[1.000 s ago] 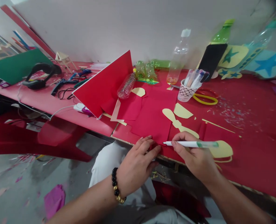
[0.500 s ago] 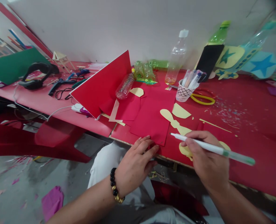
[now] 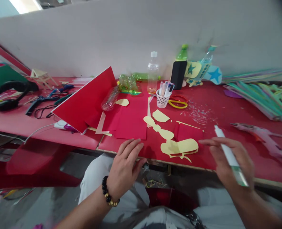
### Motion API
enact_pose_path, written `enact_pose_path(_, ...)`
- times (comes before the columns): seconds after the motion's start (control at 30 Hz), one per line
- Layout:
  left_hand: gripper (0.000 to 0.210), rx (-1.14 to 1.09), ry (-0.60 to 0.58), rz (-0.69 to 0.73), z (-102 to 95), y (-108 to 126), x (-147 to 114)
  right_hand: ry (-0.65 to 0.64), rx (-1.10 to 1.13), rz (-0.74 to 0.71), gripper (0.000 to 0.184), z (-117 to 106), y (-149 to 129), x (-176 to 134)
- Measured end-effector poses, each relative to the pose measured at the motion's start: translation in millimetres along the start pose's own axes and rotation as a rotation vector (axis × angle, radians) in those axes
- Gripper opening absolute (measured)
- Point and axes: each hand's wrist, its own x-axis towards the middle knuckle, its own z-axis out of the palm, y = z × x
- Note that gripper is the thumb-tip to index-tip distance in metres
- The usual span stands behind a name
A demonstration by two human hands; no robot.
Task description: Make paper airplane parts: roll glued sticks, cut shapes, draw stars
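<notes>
My left hand [image 3: 126,163], a beaded bracelet at its wrist, rests open at the table's front edge. Its fingertips lie just below a sheet of red paper [image 3: 132,122]. In my right hand [image 3: 234,163] is a white marker [image 3: 228,151] with a green band, its narrow end pointing up and away. The index finger is stretched out to the left, near stacked yellow paper cutouts [image 3: 179,147]. Between the hands lie a bow-shaped yellow cutout [image 3: 158,128], an angular yellow piece [image 3: 160,115] and a smaller red paper [image 3: 188,132].
A cup of pens [image 3: 163,100] stands behind the cutouts, beside yellow-handled scissors [image 3: 178,104]. A pink glue gun [image 3: 262,135] lies at right, before striped strips [image 3: 257,98]. A red board [image 3: 90,98] leans at left with a clear bottle [image 3: 110,98] against it. Plastic bottles line the wall.
My right hand has moved right, away from the red paper, and the marker has swung from pointing left to pointing up. My left hand has slipped off the red sheet's edge. The view has turned right.
</notes>
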Motion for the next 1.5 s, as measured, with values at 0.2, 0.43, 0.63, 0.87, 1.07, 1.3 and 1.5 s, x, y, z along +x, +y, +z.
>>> enact_pose_path(0.2, 0.035, -0.094, -0.027, 0.398, 8.2, 63.9, 27.8, -0.216, -0.032, -0.135, 0.021, 6.4, 9.5, -3.5)
enact_pose_path(0.43, 0.040, 0.128, -0.298, 0.241, 43.4, 99.5, 40.1, -0.310, -0.033, -0.025, 0.026, 14.8, 17.8, 3.4)
enact_pose_path(0.63, 0.047, 0.119, -0.343, 0.191, 42.4, 93.4, 39.1, -0.330, 0.144, 0.140, 0.021, 19.3, 7.9, 15.0)
enact_pose_path(0.87, 0.048, 0.139, -0.278, 0.246, 38.3, 96.7, 68.8, 0.026, 0.275, 0.160, 0.034, 7.3, 10.2, 29.4)
enact_pose_path(1.07, 0.044, 0.060, -0.296, 0.340, 60.9, 97.1, 100.3, -0.010, 0.172, 0.175, 0.034, 6.8, 29.3, 28.6)
enact_pose_path(1.3, 0.035, 0.012, -0.267, 0.414, 78.6, 82.3, 110.3, -0.263, 0.146, 0.196, 0.030, 7.0, 36.8, 19.1)
enact_pose_path(1.5, 0.028, -0.023, -0.153, 0.333, 48.1, 87.2, 115.2, -0.075, 0.296, 0.239, 0.028, 4.9, 26.3, 32.4)
